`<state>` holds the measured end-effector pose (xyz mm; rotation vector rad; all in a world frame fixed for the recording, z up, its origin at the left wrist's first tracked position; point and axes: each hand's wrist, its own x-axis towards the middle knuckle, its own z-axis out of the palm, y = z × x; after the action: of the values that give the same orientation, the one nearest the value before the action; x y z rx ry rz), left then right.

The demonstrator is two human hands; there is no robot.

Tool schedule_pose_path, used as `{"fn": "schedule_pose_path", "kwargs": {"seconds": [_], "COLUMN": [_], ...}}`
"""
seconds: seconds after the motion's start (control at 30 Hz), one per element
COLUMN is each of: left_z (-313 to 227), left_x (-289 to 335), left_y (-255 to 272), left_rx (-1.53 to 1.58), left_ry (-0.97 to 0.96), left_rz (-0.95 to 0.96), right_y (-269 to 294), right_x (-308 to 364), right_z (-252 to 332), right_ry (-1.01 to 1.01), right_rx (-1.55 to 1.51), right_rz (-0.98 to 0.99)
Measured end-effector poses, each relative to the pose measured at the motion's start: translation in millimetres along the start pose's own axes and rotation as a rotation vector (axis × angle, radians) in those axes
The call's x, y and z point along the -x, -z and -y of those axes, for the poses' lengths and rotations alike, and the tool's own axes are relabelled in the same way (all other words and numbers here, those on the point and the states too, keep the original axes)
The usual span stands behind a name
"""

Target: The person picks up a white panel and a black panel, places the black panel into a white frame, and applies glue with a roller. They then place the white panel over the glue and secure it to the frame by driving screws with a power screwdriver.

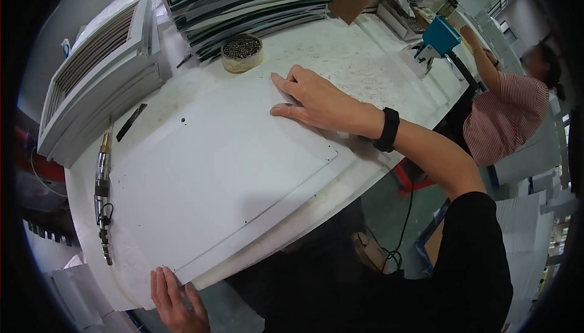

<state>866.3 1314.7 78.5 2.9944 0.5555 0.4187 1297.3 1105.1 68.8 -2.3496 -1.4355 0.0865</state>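
A large flat white panel (213,169) with several small dark holes lies on the white worktable, a stepped edge along its near side. My left hand (178,302) rests at the panel's near left corner, fingers stretched out over it. At the far right end, my right hand (316,99) touches the panel with thumb and forefinger spread apart; its other fingers are partly hidden. A round tub (241,54) full of small metal fasteners stands just beyond the panel. Along the left side lie a slim metal air screwdriver (102,187) and a dark, narrow rod-like piece (131,122).
White louvred frames (100,77) are stacked at the far left. Behind the tub rises a pile of thin dark and white sheets (249,7). At the far right, a co-worker in a striped shirt (508,111) is near a teal device (439,36). A cable (403,223) hangs below the table.
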Motion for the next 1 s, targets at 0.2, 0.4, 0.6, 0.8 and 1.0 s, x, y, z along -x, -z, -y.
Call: {"fn": "schedule_pose_path", "kwargs": {"seconds": [0.2,0.4,0.6,0.8,1.0], "left_z": [2.4,11.7,23.2,29.4,22.9], "left_x": [-0.5,4.3,6.1,9.7,12.8], "left_y": [-2.9,2.9,-23.9,-25.7,-29.3], "left_rx": [0.014,-0.031,0.180,0.243,0.245], "left_ry": [-0.012,-0.066,-0.013,-0.004,0.038], "left_rz": [-0.002,-0.017,-0.108,-0.179,-0.163], "right_y": [16.2,27.1,17.8,13.6,20.1], "right_x": [-6.3,-22.6,-7.1,23.8,75.2], "right_z": [4.3,15.3,11.3,11.4,32.2], "right_ry": [0.024,0.039,-0.016,-0.265,-0.299], "right_rx": [0.072,0.203,0.138,-0.060,-0.183], "right_rz": [0.099,0.225,0.099,-0.012,0.008]}}
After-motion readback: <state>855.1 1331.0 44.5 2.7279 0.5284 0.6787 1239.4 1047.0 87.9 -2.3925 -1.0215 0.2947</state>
